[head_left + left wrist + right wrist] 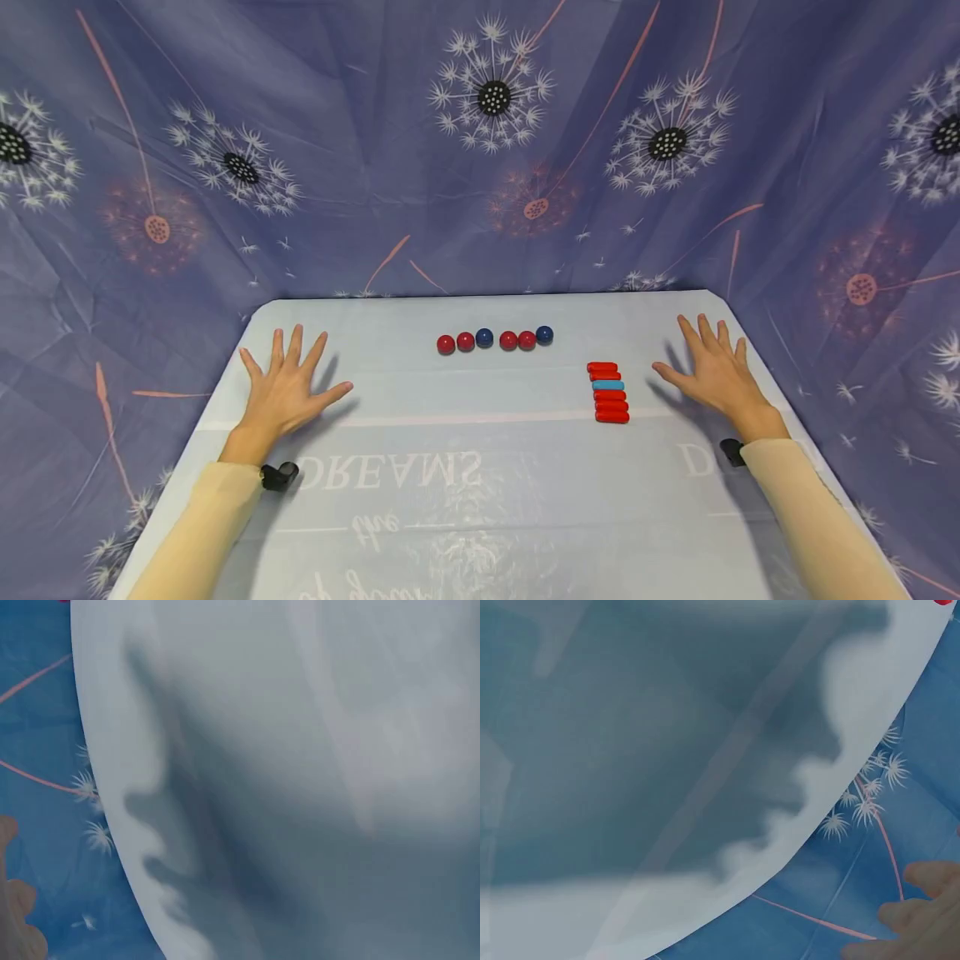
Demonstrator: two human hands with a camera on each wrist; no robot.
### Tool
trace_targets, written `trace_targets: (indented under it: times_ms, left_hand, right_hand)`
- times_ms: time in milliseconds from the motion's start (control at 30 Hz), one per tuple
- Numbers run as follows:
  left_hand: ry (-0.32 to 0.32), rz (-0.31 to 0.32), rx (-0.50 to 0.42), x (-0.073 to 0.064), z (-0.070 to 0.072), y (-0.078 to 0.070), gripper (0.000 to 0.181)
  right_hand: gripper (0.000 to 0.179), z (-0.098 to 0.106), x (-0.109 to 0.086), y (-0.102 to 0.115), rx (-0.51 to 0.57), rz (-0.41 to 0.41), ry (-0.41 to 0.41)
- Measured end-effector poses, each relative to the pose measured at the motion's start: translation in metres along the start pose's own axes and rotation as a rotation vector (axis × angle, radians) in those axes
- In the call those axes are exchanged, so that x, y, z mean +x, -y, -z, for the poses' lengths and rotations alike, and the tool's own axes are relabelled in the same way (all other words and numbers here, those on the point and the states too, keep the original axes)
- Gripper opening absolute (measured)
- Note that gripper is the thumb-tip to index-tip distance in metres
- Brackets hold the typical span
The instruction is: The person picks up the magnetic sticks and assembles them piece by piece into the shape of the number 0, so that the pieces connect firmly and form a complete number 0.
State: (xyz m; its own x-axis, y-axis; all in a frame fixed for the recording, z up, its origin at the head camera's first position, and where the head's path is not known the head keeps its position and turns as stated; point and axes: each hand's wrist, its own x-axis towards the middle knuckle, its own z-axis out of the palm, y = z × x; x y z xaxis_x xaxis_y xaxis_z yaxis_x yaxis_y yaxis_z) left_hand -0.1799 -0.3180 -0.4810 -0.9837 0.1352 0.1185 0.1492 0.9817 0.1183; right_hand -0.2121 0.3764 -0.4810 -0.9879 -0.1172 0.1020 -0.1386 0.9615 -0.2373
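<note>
My left hand (281, 392) is spread with straight fingers over the left side of the white table, holding nothing. On the right side my right hand (716, 375) is spread the same way, also holding nothing. Between them, near the back edge, runs a row of shiny balls: red balls (466, 342), with a blue ball (484, 337) third from the left and another blue ball (544, 335) at the right end. Nearer the right hand lies a column of short red cylinders (611, 406) with one light-blue cylinder (608, 385) among them. Neither hand touches these pieces.
The white table covering (450, 550) bears faint printed lettering. Purple cloth (337, 150) with dandelion prints hangs behind and beside the table. Each wrist wears a black device (279, 476) on a strap. Only a few fingertips (922, 915) and hand shadows appear in the wrist views.
</note>
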Motion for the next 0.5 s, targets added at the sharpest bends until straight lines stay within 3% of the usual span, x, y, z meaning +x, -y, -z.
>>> trace_targets:
  times_ms: [300, 500]
  left_hand:
    - [-0.016, -0.03, -0.049, 0.011, 0.004, -0.027, 0.103]
    - [-0.005, -0.056, -0.113, 0.02, 0.004, -0.06, 0.103]
  right_hand:
    - [0.105, -0.003, 0.004, 0.008, 0.183, -0.005, 0.087]
    - [0.101, -0.015, 0.009, 0.019, 0.285, 0.013, 0.144]
